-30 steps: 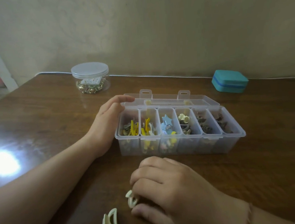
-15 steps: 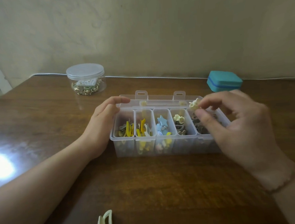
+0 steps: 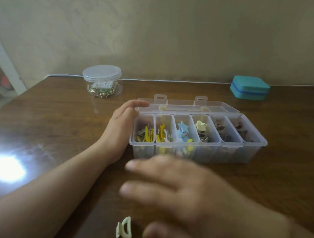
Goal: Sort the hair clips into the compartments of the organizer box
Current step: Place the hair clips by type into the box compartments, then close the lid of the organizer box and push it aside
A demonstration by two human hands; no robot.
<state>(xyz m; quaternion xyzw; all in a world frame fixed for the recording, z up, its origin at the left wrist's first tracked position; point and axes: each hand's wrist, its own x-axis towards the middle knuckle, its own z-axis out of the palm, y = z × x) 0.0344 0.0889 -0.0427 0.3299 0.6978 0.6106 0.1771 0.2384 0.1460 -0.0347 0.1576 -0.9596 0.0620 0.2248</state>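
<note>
One pale hair clip (image 3: 124, 229) lies on the tabletop (image 3: 58, 122), near the right hand (image 3: 186, 195). That hand's fingers are spread and hold nothing. The left hand (image 3: 123, 129) rests flat against the organizer box (image 3: 198, 153). Next, I think, pick up that clip.

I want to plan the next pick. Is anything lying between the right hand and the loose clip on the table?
Nothing visible does. The pale green clip lies alone on bare table, just left of the right hand, whose blurred fingers are spread and hold nothing.
</note>
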